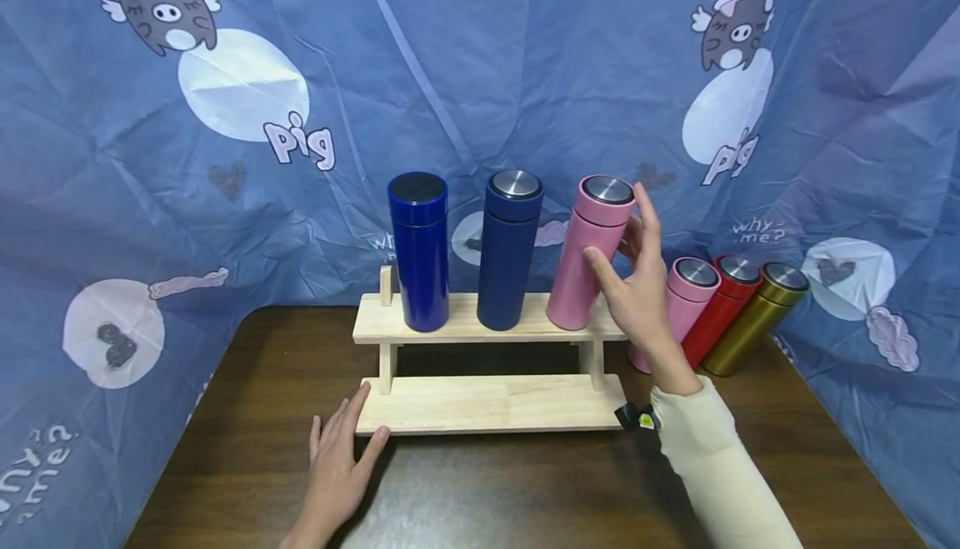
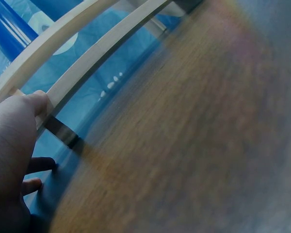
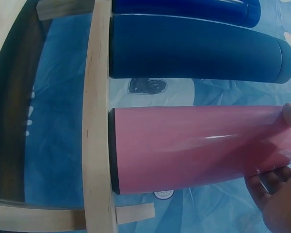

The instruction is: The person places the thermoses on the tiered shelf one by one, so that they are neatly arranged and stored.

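A two-tier wooden rack (image 1: 489, 405) stands on the table. On its upper tier are a glossy blue thermos bottle (image 1: 420, 257), a matt navy thermos bottle (image 1: 512, 249) and a pink thermos bottle (image 1: 581, 270), lined up left to right. My right hand (image 1: 637, 282) grips the upper part of the pink bottle, thumb on the front and fingers round the far right side. In the right wrist view, the bottle's dark base (image 3: 114, 151) is right at the shelf board. My left hand (image 1: 337, 457) touches the lower tier's left front corner, its fingers fairly straight and spread.
Right of the rack, a second pink bottle (image 1: 686, 295), a red bottle (image 1: 712, 316) and a gold bottle (image 1: 753, 320) stand close together on the brown table (image 1: 525, 491). A blue printed cloth (image 1: 465, 49) hangs behind and at both sides.
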